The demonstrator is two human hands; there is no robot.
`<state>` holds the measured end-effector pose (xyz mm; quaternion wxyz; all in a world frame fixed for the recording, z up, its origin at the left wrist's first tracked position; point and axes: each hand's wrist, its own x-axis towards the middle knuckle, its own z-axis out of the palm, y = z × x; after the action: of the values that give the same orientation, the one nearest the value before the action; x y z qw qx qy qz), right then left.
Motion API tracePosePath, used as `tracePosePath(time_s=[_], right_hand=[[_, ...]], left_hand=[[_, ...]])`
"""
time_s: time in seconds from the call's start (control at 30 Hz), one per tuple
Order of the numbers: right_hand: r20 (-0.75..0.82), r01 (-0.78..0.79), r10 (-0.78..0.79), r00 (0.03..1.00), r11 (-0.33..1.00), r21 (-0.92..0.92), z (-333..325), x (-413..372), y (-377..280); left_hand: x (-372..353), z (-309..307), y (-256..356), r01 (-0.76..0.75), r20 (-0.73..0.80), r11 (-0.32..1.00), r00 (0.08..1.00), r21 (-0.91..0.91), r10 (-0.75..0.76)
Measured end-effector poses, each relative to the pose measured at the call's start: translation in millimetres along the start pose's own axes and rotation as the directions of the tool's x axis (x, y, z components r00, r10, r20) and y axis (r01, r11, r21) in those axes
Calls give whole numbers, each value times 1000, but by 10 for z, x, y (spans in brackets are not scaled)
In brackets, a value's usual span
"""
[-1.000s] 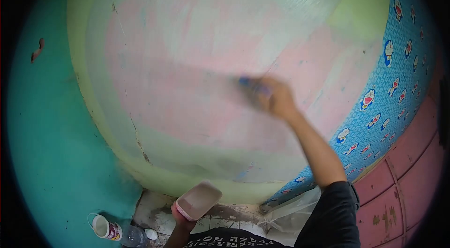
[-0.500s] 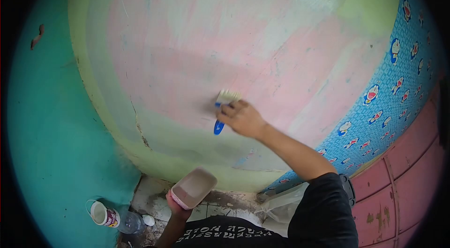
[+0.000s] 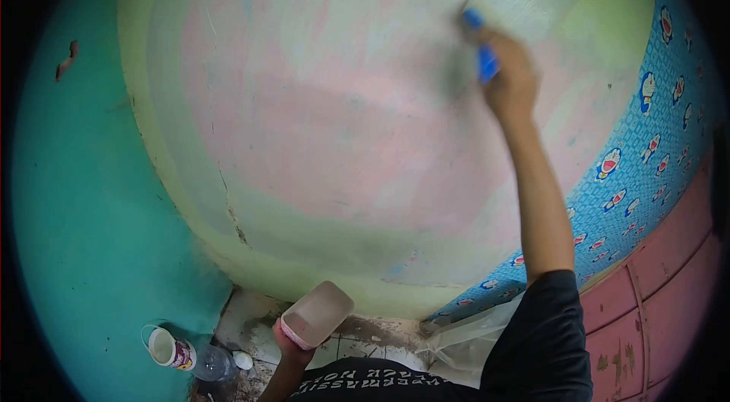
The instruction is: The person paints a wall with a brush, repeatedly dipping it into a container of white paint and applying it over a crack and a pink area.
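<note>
My right hand (image 3: 511, 75) grips a paintbrush (image 3: 487, 64) by its blue handle, raised high against the upper right of the wall. Its bristles point up and left, close to a wet, shiny patch; motion smears the hand a little. The wall (image 3: 342, 136) is pale green with worn pink areas and thin whitish streaks. Low in the view, my left hand (image 3: 293, 344) is closed around the side of a shallow rectangular tub (image 3: 319, 314), pinkish outside and greyish inside, tilted toward the wall.
A teal wall (image 3: 84, 197) runs along the left. Blue cartoon wallpaper (image 3: 601, 208) and a pink panel (image 3: 654, 311) are at right. On the tiled floor stand a small white pail (image 3: 162, 346) and a clear plastic bottle (image 3: 217, 362). Translucent plastic sheeting (image 3: 471, 341) lies beside my right sleeve.
My right hand has swung the paintbrush up and right, from the wall's middle to near its upper right. The left hand and tub have shifted only slightly.
</note>
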<state>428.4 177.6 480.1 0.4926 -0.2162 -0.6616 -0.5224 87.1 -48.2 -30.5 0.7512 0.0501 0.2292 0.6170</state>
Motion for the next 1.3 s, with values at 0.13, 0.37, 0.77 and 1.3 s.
tracePosePath(time_s=[0.13,0.37,0.77,1.3], right_hand=[[398,144,-211,893,971,192,-46,-1178,-978],[661,-796,483,574,518,312,-642,-2410,-2048],[458,-895,883,-102,-282,345,-2087,-3038,-2041],[496,-921,862,-108,-275,277,-3267,-3012,-1129]], left_hand=[[59,-90,-51,21,65,1000,998,11,-22],[91,51,-145,63,72,998,995,-10,-62],[343,624,-739,45,121,989,991,144,-62],[518,2123,-2533,193,322,972,919,134,-227]])
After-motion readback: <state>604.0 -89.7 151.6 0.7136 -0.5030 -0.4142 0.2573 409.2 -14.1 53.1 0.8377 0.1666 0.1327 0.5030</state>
